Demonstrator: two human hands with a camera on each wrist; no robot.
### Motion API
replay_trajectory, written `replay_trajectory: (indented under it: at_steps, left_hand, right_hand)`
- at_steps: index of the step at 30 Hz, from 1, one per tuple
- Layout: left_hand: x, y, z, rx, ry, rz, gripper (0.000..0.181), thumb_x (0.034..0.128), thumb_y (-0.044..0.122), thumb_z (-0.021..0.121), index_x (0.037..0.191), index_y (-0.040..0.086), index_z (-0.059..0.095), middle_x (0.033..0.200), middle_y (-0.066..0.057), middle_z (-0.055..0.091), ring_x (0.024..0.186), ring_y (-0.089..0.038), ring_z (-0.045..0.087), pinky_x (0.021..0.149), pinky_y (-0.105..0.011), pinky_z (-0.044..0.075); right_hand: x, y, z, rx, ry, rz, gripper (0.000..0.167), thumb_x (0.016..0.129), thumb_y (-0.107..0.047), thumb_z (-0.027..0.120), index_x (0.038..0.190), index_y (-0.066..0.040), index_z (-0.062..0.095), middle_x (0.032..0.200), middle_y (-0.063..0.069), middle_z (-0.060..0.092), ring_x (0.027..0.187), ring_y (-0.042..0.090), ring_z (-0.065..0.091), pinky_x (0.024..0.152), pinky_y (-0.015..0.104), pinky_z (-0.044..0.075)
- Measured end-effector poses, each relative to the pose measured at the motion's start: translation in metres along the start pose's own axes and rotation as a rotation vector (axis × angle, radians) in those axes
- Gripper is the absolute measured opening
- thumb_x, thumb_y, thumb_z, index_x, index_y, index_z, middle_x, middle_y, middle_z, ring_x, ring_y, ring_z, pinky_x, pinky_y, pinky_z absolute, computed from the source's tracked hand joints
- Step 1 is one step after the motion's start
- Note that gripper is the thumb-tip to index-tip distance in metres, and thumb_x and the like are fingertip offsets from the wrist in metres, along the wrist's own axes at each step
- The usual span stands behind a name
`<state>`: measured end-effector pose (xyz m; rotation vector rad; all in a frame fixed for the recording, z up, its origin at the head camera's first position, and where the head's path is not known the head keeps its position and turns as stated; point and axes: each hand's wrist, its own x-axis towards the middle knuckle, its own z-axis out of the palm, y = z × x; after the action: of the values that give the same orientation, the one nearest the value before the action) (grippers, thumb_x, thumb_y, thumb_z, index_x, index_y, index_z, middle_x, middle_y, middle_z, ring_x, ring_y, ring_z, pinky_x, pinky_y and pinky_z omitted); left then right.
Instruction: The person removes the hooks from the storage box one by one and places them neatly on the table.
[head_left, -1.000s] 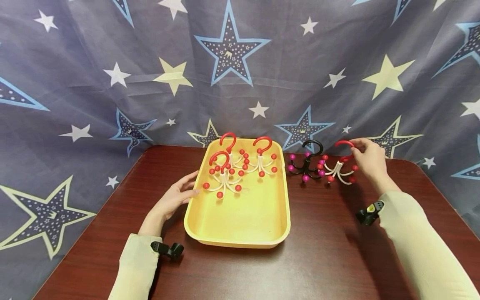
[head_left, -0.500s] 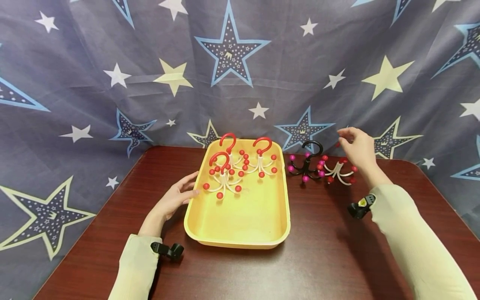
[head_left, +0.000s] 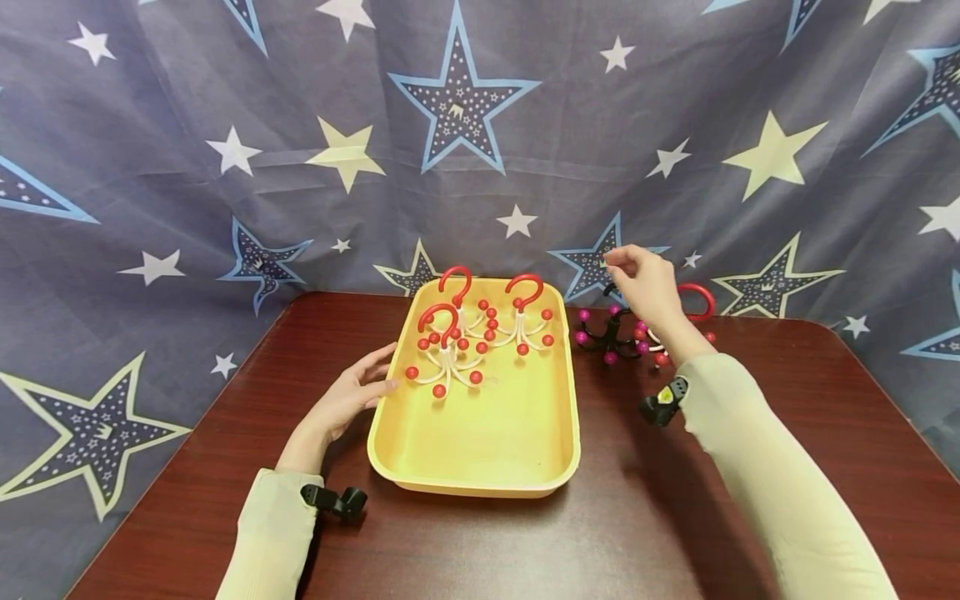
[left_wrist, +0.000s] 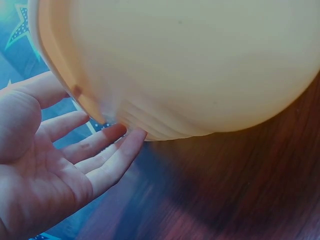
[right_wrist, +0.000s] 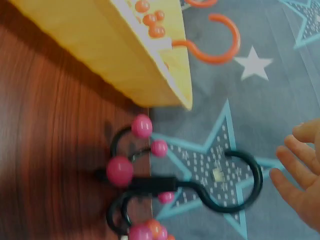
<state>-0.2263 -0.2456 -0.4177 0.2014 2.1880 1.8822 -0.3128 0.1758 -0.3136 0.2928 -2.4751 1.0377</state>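
My left hand (head_left: 347, 400) rests at the left side of a yellow plastic tray (head_left: 480, 446); in the left wrist view its fingers (left_wrist: 117, 162) are spread, touching the tray's outer wall. Three white multi-arm hanger hooks with red tops and red balls stand in the tray: a front one (head_left: 447, 362), a right one (head_left: 521, 327) and a back one (head_left: 461, 317). My right hand (head_left: 648, 287) hovers above a black hanger hook (right_wrist: 155, 184) with pink balls, fingers relaxed, holding nothing. It partly hides that hook and a red-and-white hook (head_left: 699, 292) beside it.
The dark reddish wooden table (head_left: 420, 550) carries the tray in its middle. A grey-blue cloth with stars (head_left: 517, 221) hangs behind the table's back edge. The two hooks outside the tray stand close together, just right of it.
My right hand has let go of the red-and-white hook's red top, risen, and moved left over the black hook. The left hand and the tray have stayed still.
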Motion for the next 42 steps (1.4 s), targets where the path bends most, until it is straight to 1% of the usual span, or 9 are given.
replay_trajectory:
  at_steps: [5,9,15,19,24,28,34,38,42]
  left_hand:
    - [-0.001,0.001,-0.001,0.007,0.003,-0.001,0.069,0.0895,0.012,0.059,0.149,0.015,0.025,0.141,-0.026,0.040,0.110,-0.029,0.058,0.082,-0.032,0.054]
    - [-0.001,0.001,-0.001,0.006,0.004,-0.007,0.069,0.0899,0.012,0.059,0.149,0.016,0.024,0.141,-0.025,0.039,0.110,-0.027,0.059,0.081,-0.031,0.054]
    - [-0.001,0.002,0.000,0.012,0.005,-0.016,0.068,0.0907,0.012,0.059,0.149,0.017,0.024,0.142,-0.025,0.039,0.112,-0.027,0.058,0.082,-0.031,0.054]
    - [-0.001,0.002,0.000,0.017,0.008,-0.016,0.068,0.0907,0.012,0.058,0.149,0.017,0.024,0.141,-0.025,0.039,0.111,-0.026,0.059,0.082,-0.031,0.054]
    - [-0.002,0.002,0.000,0.010,0.003,-0.009,0.069,0.0905,0.013,0.059,0.149,0.016,0.023,0.141,-0.025,0.039,0.108,-0.024,0.060,0.082,-0.030,0.054]
    - [-0.002,0.002,0.000,0.009,0.011,-0.018,0.069,0.0901,0.014,0.060,0.149,0.017,0.024,0.141,-0.024,0.040,0.106,-0.022,0.061,0.081,-0.030,0.054]
    - [-0.002,0.002,0.001,0.010,0.014,-0.017,0.068,0.0903,0.014,0.059,0.149,0.017,0.024,0.141,-0.024,0.040,0.109,-0.022,0.060,0.081,-0.030,0.055]
    - [-0.002,0.002,0.001,0.007,0.012,-0.013,0.068,0.0906,0.012,0.059,0.149,0.017,0.024,0.141,-0.024,0.040,0.107,-0.023,0.061,0.080,-0.030,0.055]
    - [-0.002,0.002,0.001,0.007,0.013,-0.014,0.068,0.0908,0.012,0.058,0.149,0.016,0.024,0.141,-0.024,0.040,0.106,-0.021,0.061,0.081,-0.030,0.055]
  right_hand:
    - [0.002,-0.014,0.020,0.033,-0.050,-0.019,0.022,0.089,-0.010,0.058,0.108,-0.003,0.066,0.105,0.015,0.069,0.096,0.028,0.065,0.085,0.041,0.050]
    - [0.002,-0.022,0.036,0.033,-0.098,-0.028,0.024,0.089,-0.011,0.059,0.111,-0.003,0.065,0.107,0.014,0.069,0.098,0.029,0.065,0.086,0.042,0.050]
    - [0.003,-0.029,0.056,0.024,-0.178,-0.011,0.030,0.090,-0.012,0.060,0.118,-0.004,0.062,0.116,0.015,0.065,0.104,0.030,0.063,0.091,0.043,0.048]
    - [0.004,-0.031,0.068,0.046,-0.226,0.010,0.034,0.090,-0.011,0.059,0.123,-0.004,0.059,0.122,0.016,0.062,0.109,0.031,0.061,0.096,0.043,0.046]
    - [0.003,-0.034,0.079,0.047,-0.266,0.024,0.038,0.090,-0.009,0.058,0.128,-0.004,0.056,0.125,0.016,0.060,0.113,0.029,0.058,0.096,0.041,0.046]
    - [0.001,-0.040,0.085,0.040,-0.267,0.037,0.034,0.092,-0.009,0.057,0.125,-0.005,0.058,0.124,0.015,0.061,0.111,0.029,0.058,0.093,0.040,0.048]
    - [0.000,-0.043,0.089,0.049,-0.227,0.029,0.023,0.091,-0.005,0.056,0.112,-0.004,0.064,0.113,0.016,0.065,0.100,0.028,0.060,0.086,0.040,0.050]
    - [-0.001,-0.042,0.088,0.042,-0.204,0.007,0.019,0.091,-0.006,0.057,0.107,-0.004,0.066,0.107,0.015,0.067,0.098,0.028,0.060,0.086,0.040,0.049]
    - [-0.002,-0.044,0.086,0.054,-0.203,-0.006,0.018,0.091,-0.007,0.058,0.106,-0.004,0.066,0.106,0.014,0.068,0.097,0.028,0.062,0.086,0.040,0.050]
